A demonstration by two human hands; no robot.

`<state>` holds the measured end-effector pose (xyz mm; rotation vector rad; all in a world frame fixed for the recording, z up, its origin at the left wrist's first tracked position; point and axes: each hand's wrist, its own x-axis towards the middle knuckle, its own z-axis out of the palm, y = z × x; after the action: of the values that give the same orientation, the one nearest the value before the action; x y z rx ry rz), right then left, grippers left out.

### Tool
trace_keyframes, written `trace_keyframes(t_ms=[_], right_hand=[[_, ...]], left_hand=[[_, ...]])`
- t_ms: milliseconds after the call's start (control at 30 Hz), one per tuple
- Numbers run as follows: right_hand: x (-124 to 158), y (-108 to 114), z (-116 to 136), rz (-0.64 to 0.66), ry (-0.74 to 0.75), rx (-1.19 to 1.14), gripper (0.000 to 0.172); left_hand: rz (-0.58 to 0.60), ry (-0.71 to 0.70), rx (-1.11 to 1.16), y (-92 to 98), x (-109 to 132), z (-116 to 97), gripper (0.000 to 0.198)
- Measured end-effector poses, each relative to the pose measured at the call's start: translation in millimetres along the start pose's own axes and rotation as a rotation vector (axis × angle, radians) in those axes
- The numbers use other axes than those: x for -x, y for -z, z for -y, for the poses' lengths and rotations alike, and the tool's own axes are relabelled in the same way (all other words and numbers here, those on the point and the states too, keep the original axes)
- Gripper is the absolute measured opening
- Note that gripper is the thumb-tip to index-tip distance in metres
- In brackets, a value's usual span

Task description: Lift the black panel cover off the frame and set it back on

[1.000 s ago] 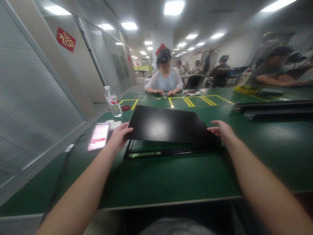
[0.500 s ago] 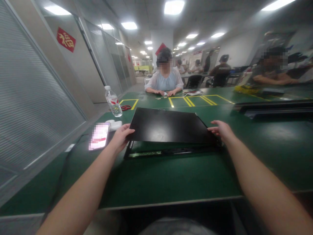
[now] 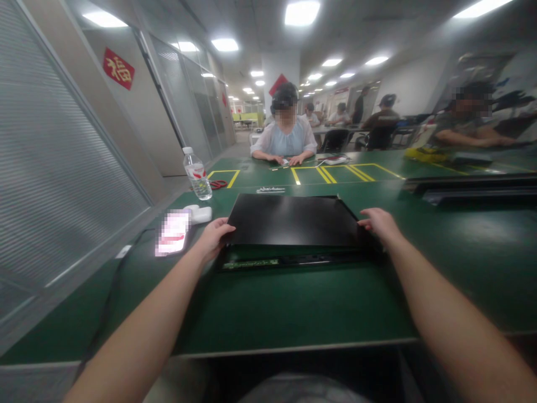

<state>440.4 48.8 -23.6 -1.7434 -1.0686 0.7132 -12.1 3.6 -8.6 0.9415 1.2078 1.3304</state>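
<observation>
A glossy black flat sheet (image 3: pixel 289 221), which looks like a screen panel, is held just above a thin black frame (image 3: pixel 319 259) on the table. Along the frame's near bar, a strip of green circuit board (image 3: pixel 251 263) shows; the rest of the frame is mostly covered. My left hand (image 3: pixel 215 238) is closed on the panel's left edge, thumb on top. At the right edge, my right hand (image 3: pixel 380 225) pinches the panel with its fingers, some of them hidden below. The panel's near edge stands a little apart from the frame's near bar.
On the green table (image 3: pixel 293 313), a lit phone (image 3: pixel 173 232), a white case (image 3: pixel 201 214), a water bottle (image 3: pixel 197 174) and red-handled scissors (image 3: pixel 218 183) lie left. Small pale pieces (image 3: pixel 271 190) lie behind the panel. Long black bars (image 3: pixel 474 190) lie right. A person (image 3: pixel 285 134) sits opposite.
The panel's far edge has come down toward the frame, so the small pale pieces behind it now show. Both hands keep their hold. The view has shifted slightly.
</observation>
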Motion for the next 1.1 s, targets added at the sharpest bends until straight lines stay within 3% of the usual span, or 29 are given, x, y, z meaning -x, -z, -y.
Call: trace_keyframes(t_ms=[533, 1100], right_hand=[[-3.0, 2.3, -4.7, -0.005, 0.112, 0.303, 0.028], [3.3, 2.1, 1.6, 0.012, 0.109, 0.364, 0.026]], left_hand=[[-0.004, -0.001, -0.031, -3.1, 1.7, 1.0, 0.031], [-0.025, -0.007, -0.010, -4.9, 2.5, 1.9, 0.033]])
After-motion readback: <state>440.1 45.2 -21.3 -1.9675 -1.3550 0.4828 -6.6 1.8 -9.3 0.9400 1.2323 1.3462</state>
